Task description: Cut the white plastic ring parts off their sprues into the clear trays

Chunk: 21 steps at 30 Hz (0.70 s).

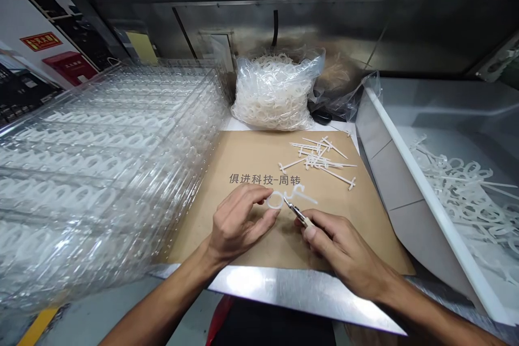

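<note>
My left hand (237, 221) pinches a white plastic ring-shaped moulded part (275, 200) between thumb and fingertips, just above the kraft cardboard sheet (259, 162). The part's thin stem runs off to the right. My right hand (340, 248) grips small metal-tipped nippers (294, 210) with a pale handle, their tips at the ring's lower edge. A loose heap of thin white plastic T-shaped pieces (316, 159) lies on the cardboard beyond both hands.
Stacked clear plastic trays (101, 157) holding white ring parts fill the left side. A transparent bag of white parts (273, 92) stands behind the cardboard. A white-rimmed bin (441, 184) with tangled white parts sits right. The steel table edge (284, 292) runs along the front.
</note>
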Motion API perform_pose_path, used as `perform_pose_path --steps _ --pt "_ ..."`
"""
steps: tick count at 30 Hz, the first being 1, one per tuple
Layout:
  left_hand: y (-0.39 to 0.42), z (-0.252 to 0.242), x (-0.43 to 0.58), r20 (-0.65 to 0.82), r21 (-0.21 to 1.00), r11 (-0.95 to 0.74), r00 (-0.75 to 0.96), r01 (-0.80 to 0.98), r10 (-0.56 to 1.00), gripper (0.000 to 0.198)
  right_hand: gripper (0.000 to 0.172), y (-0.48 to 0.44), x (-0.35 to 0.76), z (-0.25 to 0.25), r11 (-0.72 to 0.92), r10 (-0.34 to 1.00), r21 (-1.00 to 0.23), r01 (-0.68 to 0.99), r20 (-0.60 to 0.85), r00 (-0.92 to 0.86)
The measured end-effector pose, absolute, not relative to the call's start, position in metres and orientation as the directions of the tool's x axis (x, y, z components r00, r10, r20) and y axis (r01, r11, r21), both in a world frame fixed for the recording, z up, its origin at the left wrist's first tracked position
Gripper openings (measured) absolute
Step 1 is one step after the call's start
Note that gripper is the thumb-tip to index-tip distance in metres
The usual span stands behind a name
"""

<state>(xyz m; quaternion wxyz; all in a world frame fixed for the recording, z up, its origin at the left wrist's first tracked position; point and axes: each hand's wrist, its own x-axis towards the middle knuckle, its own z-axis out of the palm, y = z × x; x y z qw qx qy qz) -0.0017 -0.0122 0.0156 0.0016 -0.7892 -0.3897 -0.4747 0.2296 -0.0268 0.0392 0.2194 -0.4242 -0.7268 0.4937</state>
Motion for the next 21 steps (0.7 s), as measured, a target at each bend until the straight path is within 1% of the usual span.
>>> perform_pose_path --steps 7,14,21 --pt "-0.0131 0.0154 -0.0004 0.763 0.339 -0.71 0.261 0.617 0.591 0.027 0.036 -0.0278 0.2301 0.0342 0.141 0.838 -0.907 0.398 -0.105 -0.535" --pt "-0.0131 0.0096 -0.0028 0.752 0.364 -0.727 0.277 0.583 0.598 0.036 0.038 -0.0286 0.2299 0.0334 0.136 0.836 -0.91 0.393 -0.107 -0.538" --pt "-0.0121 0.0132 -0.0012 0.759 0.357 -0.742 0.287 0.568 0.585 0.033 0.041 -0.0291 0.2287 0.0332 0.158 0.839 -0.891 0.426 -0.107 -0.534"
